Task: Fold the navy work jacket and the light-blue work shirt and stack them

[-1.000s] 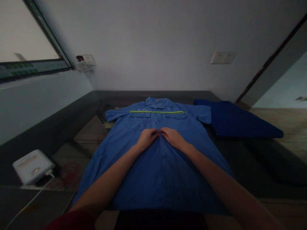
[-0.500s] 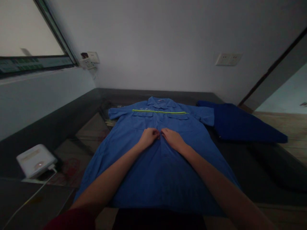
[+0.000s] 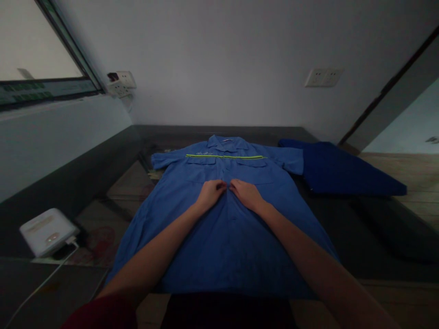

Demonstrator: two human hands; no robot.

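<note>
A blue short-sleeved work shirt (image 3: 219, 237) with a yellow-green reflective stripe across the chest lies flat on the dark table, collar away from me. My left hand (image 3: 210, 193) and my right hand (image 3: 246, 193) rest side by side on the shirt's front placket, just below the chest pockets. Both hands have their fingers curled and pinched on the fabric at the centre line, fingertips almost touching each other.
A folded dark blue garment (image 3: 343, 176) lies to the right of the shirt. A white device (image 3: 47, 230) with a cable sits at the left near the table's edge. Wall sockets (image 3: 120, 83) hang at the back left corner.
My hands have stayed on the placket with only tiny finger shifts. The view has swayed slightly.
</note>
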